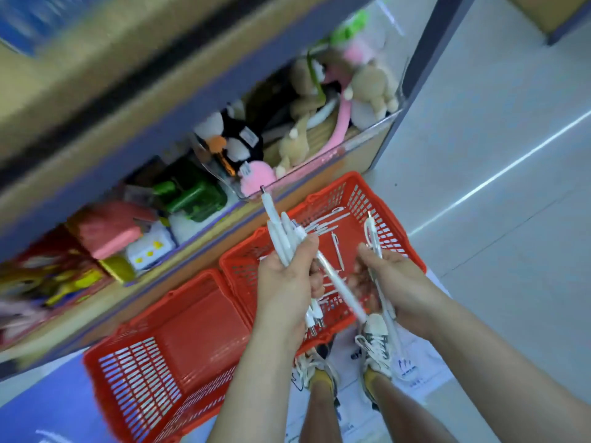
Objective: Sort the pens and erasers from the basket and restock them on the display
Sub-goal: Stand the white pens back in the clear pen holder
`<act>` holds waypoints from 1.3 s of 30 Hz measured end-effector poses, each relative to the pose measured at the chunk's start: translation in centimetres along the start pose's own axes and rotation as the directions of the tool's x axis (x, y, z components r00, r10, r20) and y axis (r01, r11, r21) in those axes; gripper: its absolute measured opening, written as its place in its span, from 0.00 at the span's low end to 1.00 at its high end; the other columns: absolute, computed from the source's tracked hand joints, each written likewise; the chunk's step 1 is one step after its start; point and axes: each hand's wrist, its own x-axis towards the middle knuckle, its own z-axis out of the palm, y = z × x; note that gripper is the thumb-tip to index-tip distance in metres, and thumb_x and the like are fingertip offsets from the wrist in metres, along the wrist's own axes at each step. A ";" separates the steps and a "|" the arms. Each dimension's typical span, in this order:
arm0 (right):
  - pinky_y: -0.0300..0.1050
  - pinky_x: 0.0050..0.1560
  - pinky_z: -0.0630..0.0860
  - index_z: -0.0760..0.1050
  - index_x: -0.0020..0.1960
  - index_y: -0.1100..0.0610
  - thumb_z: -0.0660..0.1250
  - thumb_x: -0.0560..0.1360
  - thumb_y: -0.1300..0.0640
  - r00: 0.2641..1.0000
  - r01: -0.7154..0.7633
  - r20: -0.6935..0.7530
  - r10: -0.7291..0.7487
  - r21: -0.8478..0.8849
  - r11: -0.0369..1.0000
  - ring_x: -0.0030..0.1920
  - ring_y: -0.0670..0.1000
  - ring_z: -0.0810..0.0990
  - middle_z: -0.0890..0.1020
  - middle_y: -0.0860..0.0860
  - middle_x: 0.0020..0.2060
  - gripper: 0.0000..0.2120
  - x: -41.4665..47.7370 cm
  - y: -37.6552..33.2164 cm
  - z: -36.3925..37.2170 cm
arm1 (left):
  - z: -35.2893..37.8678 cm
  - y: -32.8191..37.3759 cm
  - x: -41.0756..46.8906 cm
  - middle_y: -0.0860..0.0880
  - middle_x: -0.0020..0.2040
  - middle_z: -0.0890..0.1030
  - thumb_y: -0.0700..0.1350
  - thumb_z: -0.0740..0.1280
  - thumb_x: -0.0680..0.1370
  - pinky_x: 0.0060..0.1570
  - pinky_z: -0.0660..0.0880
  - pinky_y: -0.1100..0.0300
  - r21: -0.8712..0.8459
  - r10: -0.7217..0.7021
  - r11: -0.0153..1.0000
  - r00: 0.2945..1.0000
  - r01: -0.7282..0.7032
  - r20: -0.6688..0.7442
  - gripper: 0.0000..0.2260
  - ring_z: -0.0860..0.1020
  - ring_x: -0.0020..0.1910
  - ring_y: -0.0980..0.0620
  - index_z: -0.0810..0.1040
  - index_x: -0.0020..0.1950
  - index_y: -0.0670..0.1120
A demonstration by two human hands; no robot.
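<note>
My left hand [284, 279] grips a bunch of white pens [281, 233], held upright above the right red basket [396, 238]. My right hand [399, 279] holds a white pen [372, 233], tip up, beside the bunch. Several more white pens [324, 227] lie loose on the floor of that basket. The left red basket [137, 366] stands beside it with nothing visible inside. No erasers can be made out in the baskets.
A display shelf [198, 257] runs diagonally behind the baskets, holding plush toys in a clear bin [319, 123], a green box [195, 195] and pink packs [108, 228]. My two shoes [374, 343] stand on a printed mat. Pale tiled floor lies to the right.
</note>
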 end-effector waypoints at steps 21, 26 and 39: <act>0.41 0.34 0.79 0.81 0.45 0.57 0.59 0.78 0.46 0.919 0.321 0.199 -0.341 0.125 0.939 0.34 0.51 0.83 0.84 0.56 0.34 0.18 -25.1 -13.8 13.3 | -2.9 18.4 -19.9 0.52 0.61 0.70 0.67 0.44 0.76 0.62 0.60 0.52 0.722 0.453 0.569 0.883 -0.393 0.123 0.27 0.64 0.64 0.52 0.69 0.64 0.55; 0.36 0.19 0.66 0.74 0.45 0.63 0.69 0.70 0.55 0.865 0.302 0.386 -0.321 0.110 0.947 0.18 0.49 0.67 0.68 0.54 0.22 0.12 -27.9 -16.3 15.9 | -6.4 22.3 -21.6 0.51 0.57 0.78 0.51 0.59 0.80 0.58 0.74 0.55 0.199 0.412 0.889 0.910 -0.413 0.050 0.11 0.77 0.52 0.56 0.74 0.60 0.59; 0.39 0.22 0.68 0.76 0.43 0.63 0.70 0.70 0.59 0.751 0.427 0.614 -0.242 -0.173 0.887 0.21 0.49 0.68 0.76 0.60 0.31 0.07 -29.8 -18.2 22.4 | -14.7 29.0 -23.3 0.45 0.32 0.73 0.46 0.63 0.78 0.23 0.65 0.63 -0.241 0.406 0.891 0.913 -0.386 0.038 0.09 0.67 0.25 0.54 0.81 0.49 0.44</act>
